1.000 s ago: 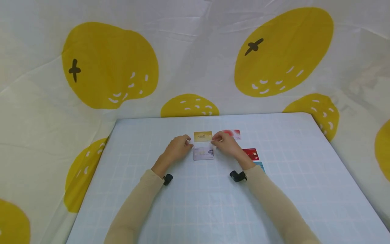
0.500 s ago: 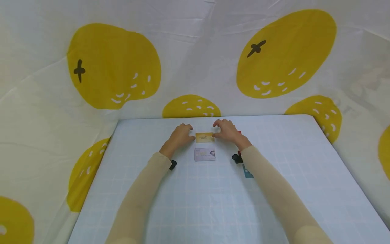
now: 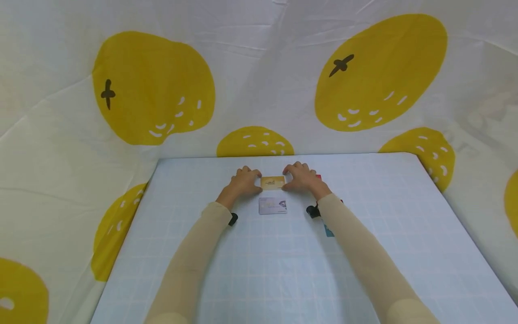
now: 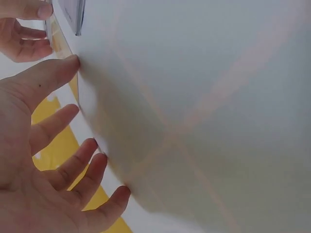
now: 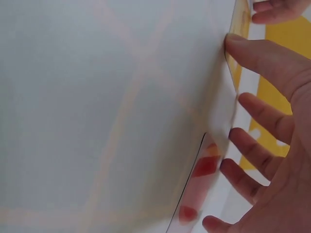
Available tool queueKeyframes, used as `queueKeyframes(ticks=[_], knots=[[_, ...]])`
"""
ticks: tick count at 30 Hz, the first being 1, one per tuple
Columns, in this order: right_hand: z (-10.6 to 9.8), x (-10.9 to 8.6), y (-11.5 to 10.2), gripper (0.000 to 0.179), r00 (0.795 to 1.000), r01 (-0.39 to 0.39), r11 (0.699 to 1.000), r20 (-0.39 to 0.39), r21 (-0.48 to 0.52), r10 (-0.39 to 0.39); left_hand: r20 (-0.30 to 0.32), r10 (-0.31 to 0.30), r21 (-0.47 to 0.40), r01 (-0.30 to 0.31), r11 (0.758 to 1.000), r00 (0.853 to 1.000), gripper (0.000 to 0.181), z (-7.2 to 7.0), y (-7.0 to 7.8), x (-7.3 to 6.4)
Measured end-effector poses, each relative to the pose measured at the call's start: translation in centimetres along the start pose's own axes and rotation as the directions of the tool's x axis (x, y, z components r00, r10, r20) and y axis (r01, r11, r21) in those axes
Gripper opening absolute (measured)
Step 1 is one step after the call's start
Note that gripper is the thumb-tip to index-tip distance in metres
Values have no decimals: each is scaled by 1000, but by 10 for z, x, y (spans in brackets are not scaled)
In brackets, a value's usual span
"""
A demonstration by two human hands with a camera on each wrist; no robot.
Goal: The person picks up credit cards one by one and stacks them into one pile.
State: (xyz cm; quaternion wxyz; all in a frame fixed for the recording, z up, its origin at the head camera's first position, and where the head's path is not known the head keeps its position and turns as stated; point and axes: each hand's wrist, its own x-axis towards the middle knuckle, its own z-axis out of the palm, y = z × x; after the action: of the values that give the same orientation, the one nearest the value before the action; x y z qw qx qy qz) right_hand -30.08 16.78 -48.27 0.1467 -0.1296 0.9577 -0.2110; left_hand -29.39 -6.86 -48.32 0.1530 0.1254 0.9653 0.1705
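Note:
A gold card lies flat near the back of the table between both hands. My left hand is at its left edge, thumb by the near corner and forefinger by the far one. On the opposite edge my right hand mirrors it; in the right wrist view its thumb touches the gold card's corner. Both hands have their fingers spread, fingertips down at the tabletop. Just nearer than the gold card lies a lavender card.
A pink-and-red card lies under the right hand's fingers, mostly hidden in the head view. Beside the right forearm shows a teal card, partly covered. A fruit-patterned curtain hangs behind the light checked table.
Both hands have reached farther back, from near the lavender card to the gold card's two side edges. The gold card sits slightly straighter, and the right forearm now covers more of the right-hand cards.

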Motion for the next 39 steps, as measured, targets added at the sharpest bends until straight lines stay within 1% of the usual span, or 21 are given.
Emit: queueKeyframes(ticks=[6, 14, 20, 24, 27, 34, 39], knots=[[2, 2, -1, 45, 1000, -3, 1000, 13, -1, 3, 0, -23, -4, 23, 1000, 1000, 45, -1, 4, -1], [2, 3, -3, 45, 999, -34, 999, 23, 10, 33, 11, -56, -16, 57, 998, 998, 45, -3, 6, -1], [1, 2, -5, 44, 1000, -22, 1000, 17, 9, 22, 17, -72, -19, 72, 997, 997, 45, -4, 7, -1], [1, 2, -6, 45, 1000, -21, 1000, 11, 10, 21, 6, -63, -31, 63, 998, 998, 45, -5, 8, -2], [3, 3, -6, 46, 1000, -19, 1000, -1, 13, 19, -7, -46, -39, 45, 998, 999, 47, -5, 8, -3], [8, 1, -8, 49, 999, -19, 999, -30, 33, 20, -9, -15, -62, 14, 998, 1000, 49, -2, 7, -2], [11, -1, -10, 49, 998, -14, 999, -59, 33, 16, -31, 26, -100, -29, 995, 999, 47, 1, 6, -1]])
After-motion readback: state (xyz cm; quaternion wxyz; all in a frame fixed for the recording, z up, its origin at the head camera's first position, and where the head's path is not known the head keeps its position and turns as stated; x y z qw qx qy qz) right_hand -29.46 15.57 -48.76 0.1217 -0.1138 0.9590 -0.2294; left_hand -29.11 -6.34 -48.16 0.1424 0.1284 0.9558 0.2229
